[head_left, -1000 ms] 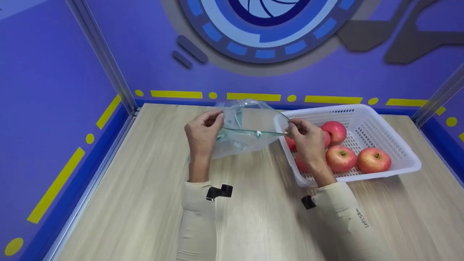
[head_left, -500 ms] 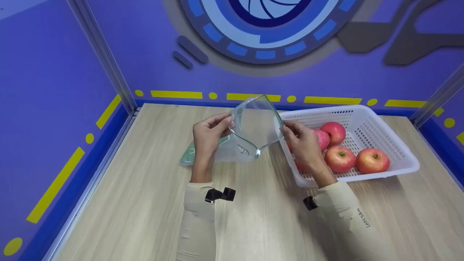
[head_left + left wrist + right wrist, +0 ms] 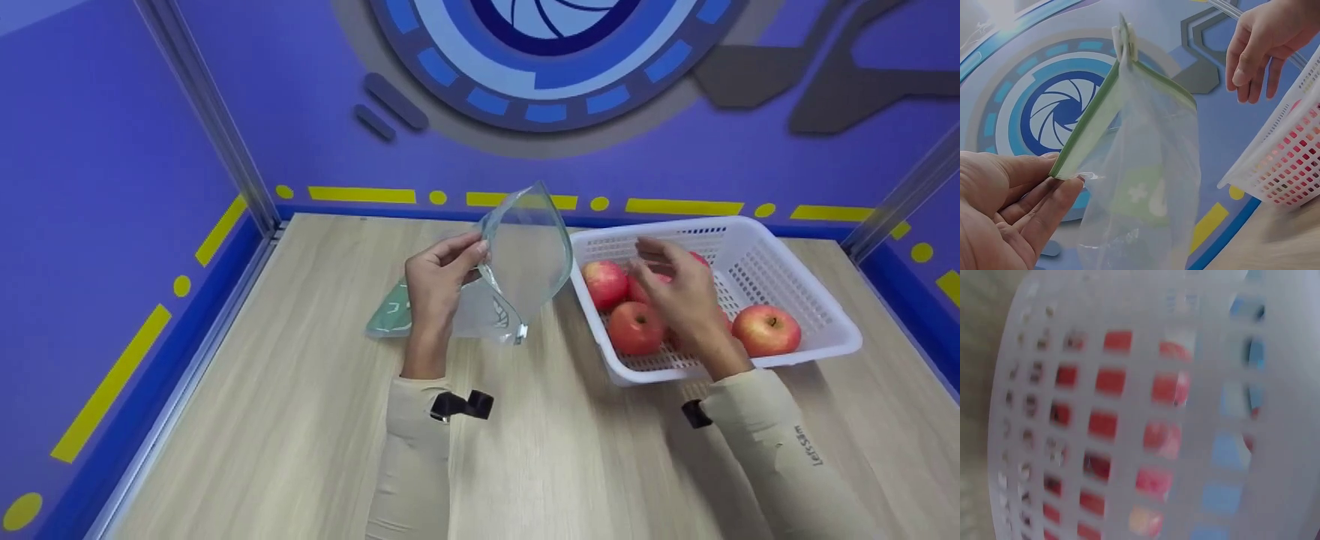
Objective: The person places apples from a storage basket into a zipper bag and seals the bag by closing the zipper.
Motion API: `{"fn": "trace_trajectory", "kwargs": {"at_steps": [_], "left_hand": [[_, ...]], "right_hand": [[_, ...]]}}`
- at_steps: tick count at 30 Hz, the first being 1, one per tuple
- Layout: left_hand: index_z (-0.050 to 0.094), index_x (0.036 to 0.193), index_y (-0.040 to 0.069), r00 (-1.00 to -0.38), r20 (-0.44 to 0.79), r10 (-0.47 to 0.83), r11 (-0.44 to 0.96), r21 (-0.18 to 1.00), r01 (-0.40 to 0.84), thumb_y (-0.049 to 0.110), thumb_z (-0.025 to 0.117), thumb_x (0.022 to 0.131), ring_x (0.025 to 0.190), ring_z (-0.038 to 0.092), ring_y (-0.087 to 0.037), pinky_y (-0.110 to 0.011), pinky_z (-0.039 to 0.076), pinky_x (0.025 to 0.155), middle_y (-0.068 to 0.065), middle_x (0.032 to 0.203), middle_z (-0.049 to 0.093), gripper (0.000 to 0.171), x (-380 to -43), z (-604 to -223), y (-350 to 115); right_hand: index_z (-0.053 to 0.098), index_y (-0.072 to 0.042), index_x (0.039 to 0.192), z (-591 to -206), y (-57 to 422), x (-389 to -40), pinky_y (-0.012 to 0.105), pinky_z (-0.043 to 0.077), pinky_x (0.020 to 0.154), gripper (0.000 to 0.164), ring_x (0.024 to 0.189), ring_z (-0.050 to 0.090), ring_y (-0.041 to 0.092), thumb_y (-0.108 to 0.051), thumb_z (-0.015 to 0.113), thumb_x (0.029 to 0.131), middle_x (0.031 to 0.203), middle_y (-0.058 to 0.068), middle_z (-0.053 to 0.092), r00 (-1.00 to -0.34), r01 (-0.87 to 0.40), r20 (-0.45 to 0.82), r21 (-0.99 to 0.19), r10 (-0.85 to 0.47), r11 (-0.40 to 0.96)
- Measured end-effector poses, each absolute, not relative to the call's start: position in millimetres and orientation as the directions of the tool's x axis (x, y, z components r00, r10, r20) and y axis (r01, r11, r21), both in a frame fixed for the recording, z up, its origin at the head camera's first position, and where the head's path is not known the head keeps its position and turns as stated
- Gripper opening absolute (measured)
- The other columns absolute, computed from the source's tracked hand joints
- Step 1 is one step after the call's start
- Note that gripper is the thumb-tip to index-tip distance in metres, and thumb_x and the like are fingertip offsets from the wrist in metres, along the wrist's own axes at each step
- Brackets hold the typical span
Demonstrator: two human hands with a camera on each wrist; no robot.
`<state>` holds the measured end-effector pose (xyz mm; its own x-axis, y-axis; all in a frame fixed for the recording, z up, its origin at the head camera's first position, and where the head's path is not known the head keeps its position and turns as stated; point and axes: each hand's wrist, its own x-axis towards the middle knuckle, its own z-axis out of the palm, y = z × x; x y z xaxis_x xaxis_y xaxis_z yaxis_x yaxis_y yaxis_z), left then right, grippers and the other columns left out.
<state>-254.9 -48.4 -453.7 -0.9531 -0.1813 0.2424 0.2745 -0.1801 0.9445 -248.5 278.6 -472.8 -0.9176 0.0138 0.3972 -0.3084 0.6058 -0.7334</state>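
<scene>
My left hand (image 3: 435, 289) pinches the rim of a clear zip bag (image 3: 531, 259) between thumb and fingers. The bag's mouth gapes towards the right, with a white slider (image 3: 523, 331) at its lower corner. Its green printed end (image 3: 391, 311) lies to the left, partly behind my wrist. My right hand (image 3: 686, 300) hovers over the apples in a white basket (image 3: 776, 277), fingers loosely extended and nothing held. In the left wrist view, that right hand (image 3: 1266, 50) hangs beside the basket wall (image 3: 1292, 163). The blurred right wrist view shows the perforated wall (image 3: 1196, 410) but no hand.
Several red apples sit in the basket, among them one at right (image 3: 766, 330) and two at left (image 3: 604, 285); my right hand partly covers others. The wooden table (image 3: 525, 450) meets blue printed panels (image 3: 300, 135) at the back and left.
The bag's mouth has been spread wide and turned to the right. My right hand has let go of the rim and moved right over the basket, while my left still holds the bag.
</scene>
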Motion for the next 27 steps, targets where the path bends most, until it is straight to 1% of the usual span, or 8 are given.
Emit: {"fn": "trace_trajectory", "kwargs": {"at_steps": [2,5,12,17,22,27], "left_hand": [[0.083,0.111,0.004,-0.953,0.242,-0.183,-0.173,0.946,0.273,0.01,0.083,0.094,0.086,0.078,-0.027,-0.036,0.066,0.08,-0.012,0.096,0.078,0.018,-254.7,-453.3,-48.5],[0.083,0.112,0.004,-0.952,0.245,-0.185,-0.17,0.946,0.276,0.01,0.083,0.094,0.087,0.078,-0.027,-0.036,0.066,0.08,-0.012,0.097,0.078,0.019,-254.9,-453.7,-48.6],[0.082,0.113,0.003,-0.95,0.253,-0.181,-0.175,0.943,0.285,0.009,0.082,0.095,0.089,0.078,-0.027,-0.037,0.066,0.082,-0.012,0.096,0.079,0.019,-255.4,-455.8,-49.4],[0.082,0.112,0.003,-0.948,0.26,-0.184,-0.162,0.943,0.29,0.01,0.082,0.095,0.089,0.078,-0.026,-0.036,0.065,0.081,-0.011,0.096,0.079,0.018,-254.8,-455.2,-48.7],[0.082,0.112,0.003,-0.948,0.261,-0.184,-0.16,0.943,0.291,0.009,0.082,0.095,0.09,0.078,-0.026,-0.035,0.065,0.081,-0.011,0.097,0.079,0.018,-254.3,-454.0,-48.2],[0.082,0.112,0.003,-0.945,0.267,-0.19,-0.151,0.943,0.297,0.007,0.081,0.095,0.089,0.078,-0.026,-0.036,0.066,0.08,-0.011,0.096,0.079,0.017,-254.2,-453.1,-47.9]], "right_hand": [[0.06,-0.006,0.147,-473.0,285.0,-249.7,0.058,0.051,0.109,0.048,0.126,0.065,0.038,-0.016,0.074,0.102,0.142,0.016,0.064,-0.919,-0.305,0.394,-0.735,0.015,0.605],[0.057,-0.009,0.151,-474.2,293.2,-250.9,0.06,0.049,0.11,0.053,0.13,0.061,0.038,-0.017,0.074,0.102,0.148,0.015,0.061,-0.931,-0.28,0.366,-0.732,0.011,0.622],[0.057,-0.004,0.148,-482.4,307.5,-257.8,0.061,0.047,0.111,0.052,0.13,0.06,0.043,-0.009,0.075,0.1,0.147,0.02,0.059,-0.929,-0.289,0.369,-0.698,-0.017,0.655],[0.054,-0.004,0.151,-491.2,314.0,-259.4,0.062,0.046,0.111,0.057,0.134,0.057,0.046,-0.016,0.076,0.1,0.149,0.022,0.057,-0.948,-0.242,0.318,-0.702,-0.01,0.669],[0.048,-0.005,0.156,-493.1,316.1,-261.2,0.063,0.044,0.113,0.063,0.139,0.051,0.046,-0.018,0.076,0.1,0.153,0.022,0.052,-0.966,-0.192,0.259,-0.712,-0.002,0.675],[0.047,-0.004,0.156,-492.2,315.9,-262.4,0.065,0.043,0.113,0.065,0.141,0.049,0.047,-0.02,0.077,0.1,0.152,0.024,0.051,-0.975,-0.157,0.221,-0.692,0.0,0.704]]}}
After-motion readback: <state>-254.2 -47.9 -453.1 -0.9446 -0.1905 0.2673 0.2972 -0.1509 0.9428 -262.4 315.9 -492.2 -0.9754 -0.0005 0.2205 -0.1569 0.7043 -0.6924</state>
